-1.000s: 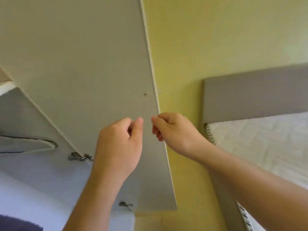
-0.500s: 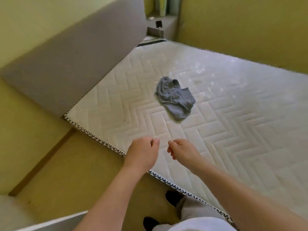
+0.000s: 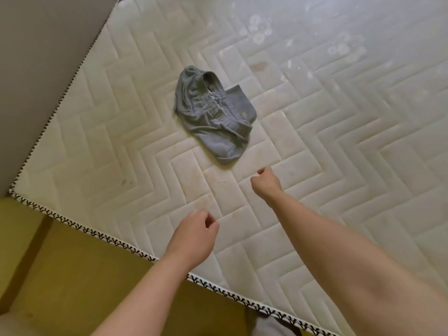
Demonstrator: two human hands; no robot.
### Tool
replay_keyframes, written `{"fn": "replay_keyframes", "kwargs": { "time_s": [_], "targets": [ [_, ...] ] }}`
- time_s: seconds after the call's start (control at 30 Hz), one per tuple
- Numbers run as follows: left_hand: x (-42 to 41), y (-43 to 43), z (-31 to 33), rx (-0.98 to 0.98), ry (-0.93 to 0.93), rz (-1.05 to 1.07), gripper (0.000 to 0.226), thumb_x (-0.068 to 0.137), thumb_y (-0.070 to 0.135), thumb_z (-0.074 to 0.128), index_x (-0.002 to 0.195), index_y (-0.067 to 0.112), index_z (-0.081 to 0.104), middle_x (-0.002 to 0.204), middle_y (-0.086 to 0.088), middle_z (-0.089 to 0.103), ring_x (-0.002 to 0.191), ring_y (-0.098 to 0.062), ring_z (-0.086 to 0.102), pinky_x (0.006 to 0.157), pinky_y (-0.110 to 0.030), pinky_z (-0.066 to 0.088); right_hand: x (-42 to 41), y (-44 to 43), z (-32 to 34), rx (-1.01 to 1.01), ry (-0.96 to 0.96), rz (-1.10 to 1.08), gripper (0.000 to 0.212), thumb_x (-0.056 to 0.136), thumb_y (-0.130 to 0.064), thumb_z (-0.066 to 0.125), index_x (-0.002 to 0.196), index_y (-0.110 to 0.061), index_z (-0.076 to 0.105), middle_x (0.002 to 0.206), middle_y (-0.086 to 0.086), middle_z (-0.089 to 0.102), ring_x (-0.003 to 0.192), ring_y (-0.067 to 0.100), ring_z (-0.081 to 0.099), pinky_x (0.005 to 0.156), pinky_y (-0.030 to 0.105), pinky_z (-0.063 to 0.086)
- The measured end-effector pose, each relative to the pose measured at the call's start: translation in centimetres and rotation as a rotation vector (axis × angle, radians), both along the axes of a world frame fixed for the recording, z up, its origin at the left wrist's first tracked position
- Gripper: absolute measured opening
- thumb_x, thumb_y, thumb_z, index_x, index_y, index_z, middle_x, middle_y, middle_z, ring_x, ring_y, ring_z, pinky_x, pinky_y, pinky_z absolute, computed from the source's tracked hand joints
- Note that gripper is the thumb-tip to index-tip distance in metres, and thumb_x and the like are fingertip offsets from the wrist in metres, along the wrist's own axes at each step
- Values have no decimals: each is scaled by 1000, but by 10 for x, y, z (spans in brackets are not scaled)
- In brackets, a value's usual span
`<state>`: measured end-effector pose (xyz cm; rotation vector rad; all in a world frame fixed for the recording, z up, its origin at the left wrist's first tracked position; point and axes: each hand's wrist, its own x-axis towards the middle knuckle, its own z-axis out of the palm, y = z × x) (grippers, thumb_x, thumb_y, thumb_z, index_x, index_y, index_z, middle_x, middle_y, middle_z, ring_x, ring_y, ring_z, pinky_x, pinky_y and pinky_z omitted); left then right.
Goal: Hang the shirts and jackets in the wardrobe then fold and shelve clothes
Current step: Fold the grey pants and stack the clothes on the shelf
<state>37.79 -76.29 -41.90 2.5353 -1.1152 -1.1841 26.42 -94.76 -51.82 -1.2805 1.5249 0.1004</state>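
One garment: grey shorts (image 3: 213, 112), crumpled, middle of mattress (image 3: 351, 146), not yet folded.
Right hand (image 3: 265, 183): loosely curled, empty, near shorts.
Left hand (image 3: 194, 237): same, by mattress front edge.

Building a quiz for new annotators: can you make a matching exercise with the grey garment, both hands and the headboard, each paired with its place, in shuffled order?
Things: 1 grey garment; 2 left hand; 3 right hand; 4 headboard.
Places: A above the mattress near its patterned edge; B upper left, bordering the mattress; C crumpled on the mattress; D just short of the garment.
Pairs: 1-C; 2-A; 3-D; 4-B.
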Motion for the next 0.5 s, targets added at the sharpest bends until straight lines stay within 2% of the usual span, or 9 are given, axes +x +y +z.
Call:
{"fn": "replay_keyframes", "kwargs": {
  "time_s": [0.1,0.17,0.23,0.3,0.37,0.43,0.5],
  "targets": [
    [16,-21,-37,60,-3,-35,17,100,37,50,112,34,62,115,17,61,91,-3,57,78,-23,43,40,-62,-47,-52,-13,27,54,92,-16,50,143,-17,30,130,17,56,112,35,57,89,39,48],
    [28,-38,-66,123,-3,-75,32,99,36,51,130,34,57,129,14,60,107,-9,59,91,-26,46,68,-96,-77,-130,-50,72,65,91,-18,53,148,-24,22,131,19,55,113,36,57,87,38,46],
    [39,-58,-102,184,-10,-135,47,97,34,55,144,34,47,143,9,54,127,-14,53,104,-29,41,94,-125,-110,-206,-65,127,73,93,-28,56,153,-35,13,134,19,49,117,37,54,96,42,45],
    [49,-82,-141,248,7,-228,61,96,32,58,153,33,34,155,5,42,141,-16,41,113,-28,32,111,-145,-145,-227,-57,187,67,97,-38,53,153,-38,16,139,18,42,126,37,47,106,45,40],
    [58,-109,-184,324,12,-330,73,96,30,59,158,30,21,165,2,24,147,-20,31,118,-29,25,118,-159,-181,-241,-57,191,56,100,-38,50,152,-33,27,146,15,35,134,36,38,113,45,31],
    [56,-128,-226,433,-8,-445,82,97,33,58,161,26,7,168,-6,3,151,-29,22,121,-36,20,114,-164,-216,-300,-72,175,52,101,-34,49,150,-32,33,147,13,33,136,33,34,116,44,26],
    [46,-132,-260,539,-73,-559,86,98,38,54,160,20,-3,166,-17,-6,153,-37,8,122,-48,12,114,-162,-242,-390,-69,173,50,99,-32,51,147,-33,36,145,10,35,134,31,33,113,44,26]
  ]
}}
